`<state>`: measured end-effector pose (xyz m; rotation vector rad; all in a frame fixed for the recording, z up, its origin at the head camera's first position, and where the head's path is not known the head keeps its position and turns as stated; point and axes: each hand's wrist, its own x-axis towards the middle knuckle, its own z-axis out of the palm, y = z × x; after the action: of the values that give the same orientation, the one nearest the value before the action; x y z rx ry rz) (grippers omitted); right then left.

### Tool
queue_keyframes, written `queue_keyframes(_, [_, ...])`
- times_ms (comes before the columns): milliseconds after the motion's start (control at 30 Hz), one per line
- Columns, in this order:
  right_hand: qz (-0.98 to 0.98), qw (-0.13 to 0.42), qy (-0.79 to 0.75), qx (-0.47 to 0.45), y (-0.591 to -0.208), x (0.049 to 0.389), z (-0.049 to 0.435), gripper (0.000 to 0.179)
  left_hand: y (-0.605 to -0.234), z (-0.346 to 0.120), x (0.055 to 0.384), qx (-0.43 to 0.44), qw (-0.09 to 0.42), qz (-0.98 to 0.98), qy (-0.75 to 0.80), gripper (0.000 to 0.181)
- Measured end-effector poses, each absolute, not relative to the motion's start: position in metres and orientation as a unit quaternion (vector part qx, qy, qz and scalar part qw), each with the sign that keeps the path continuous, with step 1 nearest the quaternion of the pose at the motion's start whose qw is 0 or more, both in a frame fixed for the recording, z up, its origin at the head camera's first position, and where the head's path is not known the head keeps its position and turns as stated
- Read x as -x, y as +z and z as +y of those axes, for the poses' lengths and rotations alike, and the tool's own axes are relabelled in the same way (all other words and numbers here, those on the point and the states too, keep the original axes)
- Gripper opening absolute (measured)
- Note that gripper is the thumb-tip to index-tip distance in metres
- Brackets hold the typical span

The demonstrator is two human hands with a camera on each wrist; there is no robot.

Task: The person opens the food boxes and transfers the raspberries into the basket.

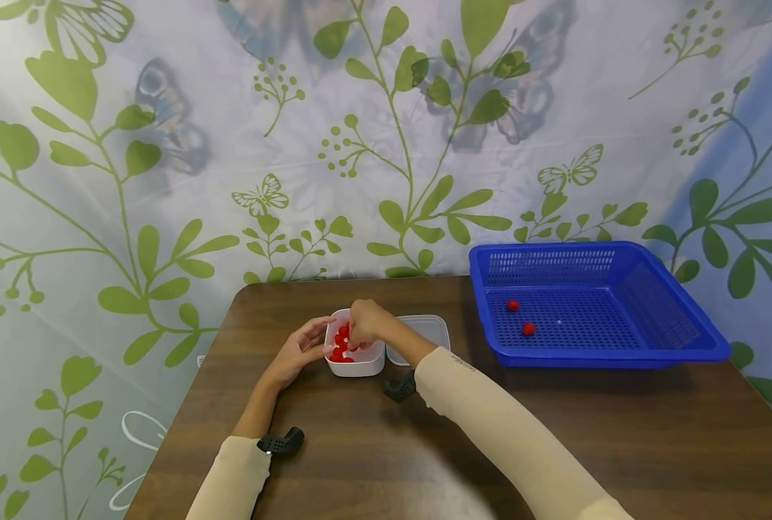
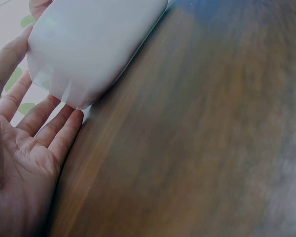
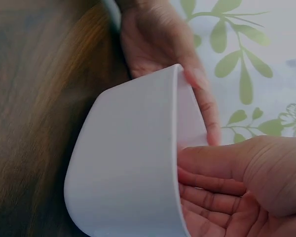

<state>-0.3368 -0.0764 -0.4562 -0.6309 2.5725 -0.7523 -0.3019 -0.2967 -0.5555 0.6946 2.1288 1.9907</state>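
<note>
A white plastic container (image 1: 356, 368) stands on the table with several small red round pieces (image 1: 341, 338) inside. My left hand (image 1: 300, 352) holds its left side, with the thumb at the rim and the fingers spread against the wall, as the left wrist view shows. Down inside the container reaches my right hand (image 1: 367, 323), thumb and bent fingers below the rim in the right wrist view. The container's wall hides those fingertips, so I cannot tell whether they hold a red piece.
A flat, pale lid (image 1: 430, 328) lies just right of the container, partly behind my right forearm. Farther right, a blue plastic basket (image 1: 609, 355) contains two red pieces (image 1: 528, 329). A patterned curtain (image 1: 334, 180) hangs behind the brown table (image 1: 360, 448).
</note>
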Motion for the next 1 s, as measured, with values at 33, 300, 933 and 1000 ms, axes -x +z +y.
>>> queue_keyframes(33, [0.911, 0.197, -0.283, 0.225, -0.456, 0.337, -0.074, 0.019, -0.556, -0.297, 0.302, -0.232, 0.073, 0.709, 0.662, 0.056])
queue_keyframes(300, [0.856, 0.212, -0.415, 0.225, -0.451, 0.332, -0.057, 0.009, -0.554, -0.297, 0.302, -0.232, 0.072, 0.710, 0.661, 0.056])
queue_keyframes(933, [0.749, 0.229, -0.596, 0.180, -0.446, 0.309, -0.022, 0.019, -0.554, -0.296, 0.302, -0.224, 0.073, 0.721, 0.652, 0.056])
queue_keyframes(1000, [0.743, 0.227, -0.603, 0.180, -0.447, 0.306, -0.018, 0.020, -0.554, -0.297, 0.302, -0.223, 0.072, 0.723, 0.650, 0.056])
